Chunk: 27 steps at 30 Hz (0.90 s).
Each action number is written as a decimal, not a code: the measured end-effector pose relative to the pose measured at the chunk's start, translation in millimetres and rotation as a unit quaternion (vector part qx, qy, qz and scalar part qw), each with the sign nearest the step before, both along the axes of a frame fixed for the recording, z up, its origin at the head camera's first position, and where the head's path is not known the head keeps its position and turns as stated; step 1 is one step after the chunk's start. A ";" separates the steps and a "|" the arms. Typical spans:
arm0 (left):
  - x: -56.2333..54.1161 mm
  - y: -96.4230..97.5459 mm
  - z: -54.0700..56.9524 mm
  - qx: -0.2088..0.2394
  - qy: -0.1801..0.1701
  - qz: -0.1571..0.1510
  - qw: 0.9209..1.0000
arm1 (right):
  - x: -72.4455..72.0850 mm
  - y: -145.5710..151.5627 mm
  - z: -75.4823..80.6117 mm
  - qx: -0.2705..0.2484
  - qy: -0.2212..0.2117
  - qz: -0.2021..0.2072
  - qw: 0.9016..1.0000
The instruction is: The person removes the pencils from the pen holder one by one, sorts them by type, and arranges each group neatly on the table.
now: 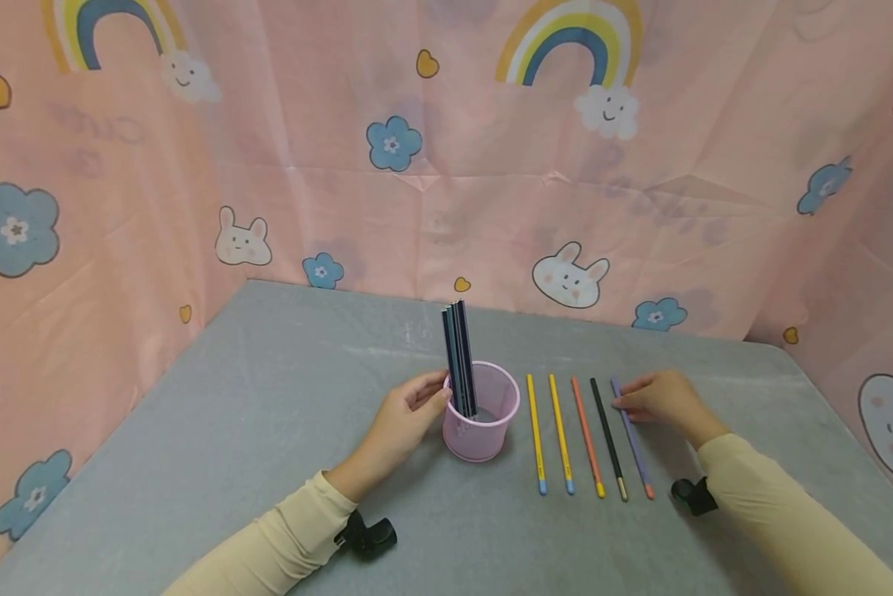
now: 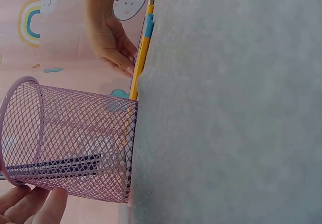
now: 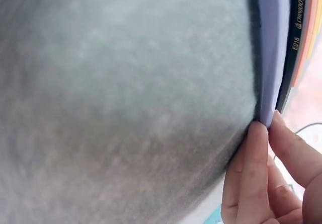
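Note:
Near the table's middle stands a pink mesh pencil cup [image 1: 476, 440], upright, with several dark pencils [image 1: 457, 352] leaning in its left side. My left hand [image 1: 396, 424] holds the cup at its left wall, near the rim; in the left wrist view, fingertips [image 2: 56, 204] rest against the mesh. To the right of the cup lie two yellow pencils [image 1: 535, 434], an orange pencil [image 1: 587, 434], a black pencil [image 1: 608, 437] and a purple pencil [image 1: 635, 447] side by side. The far end of the purple one is pinched between thumb and fingers of my right hand [image 1: 664, 403].
A grey cloth-like surface covers the table [image 1: 282, 389]. Behind it hangs a pink printed curtain [image 1: 327, 108], which also comes round both sides. Black wrist devices [image 1: 367, 536] are worn at both sleeves.

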<state>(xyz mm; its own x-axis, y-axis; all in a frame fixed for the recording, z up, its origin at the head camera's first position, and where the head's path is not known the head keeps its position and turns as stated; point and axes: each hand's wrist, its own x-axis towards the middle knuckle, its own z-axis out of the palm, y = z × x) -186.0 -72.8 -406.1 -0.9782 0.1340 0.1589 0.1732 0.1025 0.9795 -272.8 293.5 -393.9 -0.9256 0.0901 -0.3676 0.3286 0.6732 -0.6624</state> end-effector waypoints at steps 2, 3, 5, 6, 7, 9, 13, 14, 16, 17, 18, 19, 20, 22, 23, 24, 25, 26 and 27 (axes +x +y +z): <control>0.1 0.0 -0.2 0.000 0.000 -0.001 1.000 | 1.0 -0.8 -0.8 0.006 0.005 -0.002 1.000; 0.1 -0.1 -0.2 0.001 -0.001 -0.002 1.000 | 1.6 -1.0 -1.1 0.010 0.007 -0.001 1.000; 0.3 -0.2 -0.2 0.001 -0.001 -0.003 1.000 | 2.9 -1.3 -0.9 0.016 0.011 0.003 1.000; 0.4 -0.2 -0.1 0.000 -0.001 -0.003 1.000 | 3.8 -1.3 -0.3 0.018 0.013 0.007 1.000; 0.5 -0.3 -0.2 -0.001 -0.001 -0.003 1.000 | 4.9 -0.9 0.5 0.025 0.016 0.013 0.999; 0.7 -0.6 -0.5 -0.004 -0.002 -0.002 1.000 | 8.0 -0.5 2.8 0.037 0.025 0.024 0.999; 1.2 -0.9 -1.3 -0.007 0.000 -0.001 1.000 | 16.6 -1.6 7.9 0.046 0.063 0.025 0.997; 1.0 -0.9 -1.5 -0.007 -0.001 -0.001 1.000 | 18.8 -2.6 9.0 0.039 0.070 0.018 0.997; 0.9 -0.9 -1.9 -0.008 0.000 -0.003 1.000 | 22.4 -5.6 10.7 0.020 0.081 0.003 0.997; 0.8 -0.8 -1.9 -0.007 0.000 -0.003 1.000 | 24.0 -7.0 11.5 0.008 0.084 -0.003 0.996; 0.2 -0.7 -2.4 -0.007 -0.003 -0.003 1.000 | 25.7 -8.9 12.7 -0.004 0.085 -0.009 0.996; 0.1 -0.6 -2.4 -0.005 -0.003 -0.002 1.000 | 27.3 -10.8 13.4 -0.015 0.087 -0.013 0.996; 0.2 -0.6 -2.4 -0.004 -0.003 -0.002 1.000 | 29.3 -13.1 14.4 -0.026 0.088 -0.016 0.996; 0.4 -0.4 -2.2 -0.002 -0.003 -0.001 1.000 | 33.6 -18.1 15.8 -0.041 0.096 -0.016 0.994; 0.5 -0.3 -2.1 -0.002 -0.003 -0.001 1.000 | 36.1 -20.8 16.6 -0.050 0.101 -0.012 0.994; 0.7 -0.4 -2.1 -0.002 -0.003 -0.001 1.000 | 39.1 -24.5 17.8 -0.055 0.106 -0.008 0.993; 1.0 -0.4 -2.0 -0.002 -0.003 -0.001 1.000 | 42.0 -28.0 18.5 -0.059 0.112 -0.003 0.992; 1.1 -0.5 -2.0 -0.003 -0.004 -0.001 1.000 | 44.8 -32.1 19.8 -0.064 0.115 0.002 0.991; 1.3 -0.6 -1.9 -0.004 -0.003 -0.001 1.000 | 47.6 -36.3 21.3 -0.070 0.120 0.009 0.990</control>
